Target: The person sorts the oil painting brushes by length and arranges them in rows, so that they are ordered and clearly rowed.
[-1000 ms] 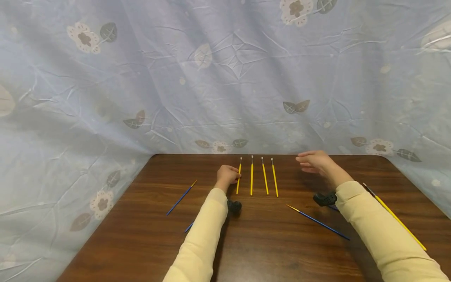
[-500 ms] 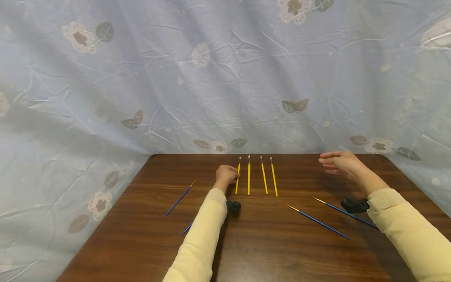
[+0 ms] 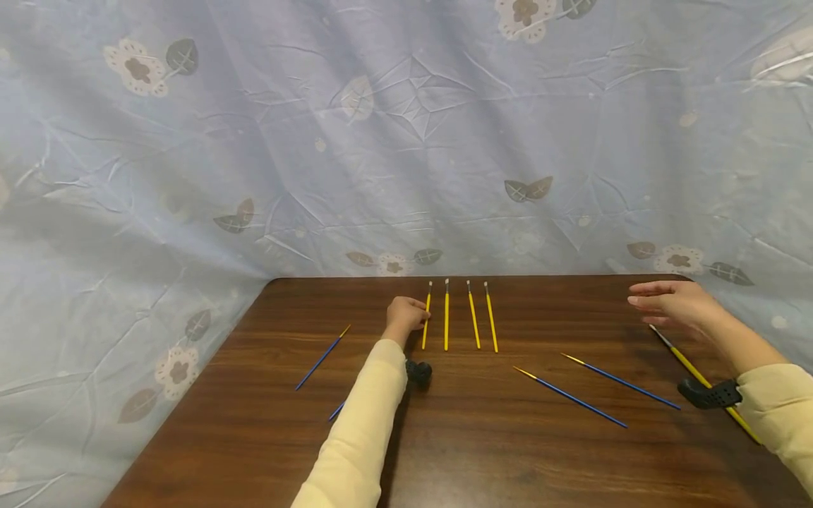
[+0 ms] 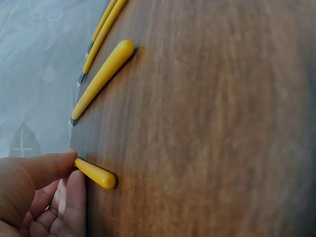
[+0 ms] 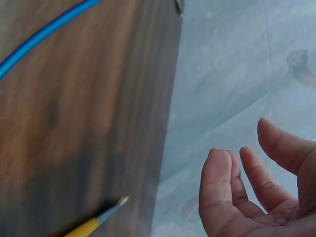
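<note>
My left hand (image 3: 406,315) pinches the leftmost yellow paintbrush (image 3: 427,326) between thumb and fingers. That brush lies on the table with its pale bristles pointing away; in the left wrist view its rounded handle end (image 4: 101,177) sticks out past the fingertips. To its right, more yellow paintbrushes lie in a row, among them a thicker one (image 3: 447,321) and the rightmost one (image 3: 492,321). My right hand (image 3: 676,305) is raised at the far right, fingers parted and holding nothing. Nearest to it is another yellow paintbrush (image 3: 689,365), partly hidden by the wrist camera.
Two blue paintbrushes (image 3: 571,397) lie slanted on the right of the brown table (image 3: 470,451). On the left is one blue paintbrush (image 3: 322,358), and another (image 3: 336,410) is partly hidden by the left sleeve. A flowered curtain (image 3: 406,141) hangs behind the table's far edge.
My right hand has moved to the right, away from the row, uncovering a blue paintbrush. The left hand has stayed at the leftmost yellow paintbrush, which looks nearly unmoved.
</note>
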Available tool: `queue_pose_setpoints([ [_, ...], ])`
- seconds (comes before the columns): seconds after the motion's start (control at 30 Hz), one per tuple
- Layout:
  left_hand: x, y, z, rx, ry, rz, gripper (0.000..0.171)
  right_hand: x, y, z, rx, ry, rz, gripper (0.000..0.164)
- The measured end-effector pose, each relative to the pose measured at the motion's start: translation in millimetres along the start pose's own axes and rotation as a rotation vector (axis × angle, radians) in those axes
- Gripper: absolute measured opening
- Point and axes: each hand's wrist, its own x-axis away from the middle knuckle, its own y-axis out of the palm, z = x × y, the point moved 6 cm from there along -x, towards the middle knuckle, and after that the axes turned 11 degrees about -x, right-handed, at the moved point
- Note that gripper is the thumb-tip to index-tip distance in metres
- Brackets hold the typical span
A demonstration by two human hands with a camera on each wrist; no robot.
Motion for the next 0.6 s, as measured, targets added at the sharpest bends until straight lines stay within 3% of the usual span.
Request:
queue_pose_setpoints([
  [0.17,-0.8,-1.9,0.3,-0.027,0.006,0.006,0.016,10.5,-12.5,15.1,-0.069,0.028,-0.017,0.043],
  [0.43,-0.5,-1.6,0.8,-0.036,0.029,0.000,0.015,26.7,-33.3,46.0,-0.042,0.026,-0.021,0.054],
  [0.6,-0.1,0.0,0.9,-0.021,0.034,-0.014,0.016,36.0,-46.5,63.9,0.070,0.048,-0.032,0.065],
])
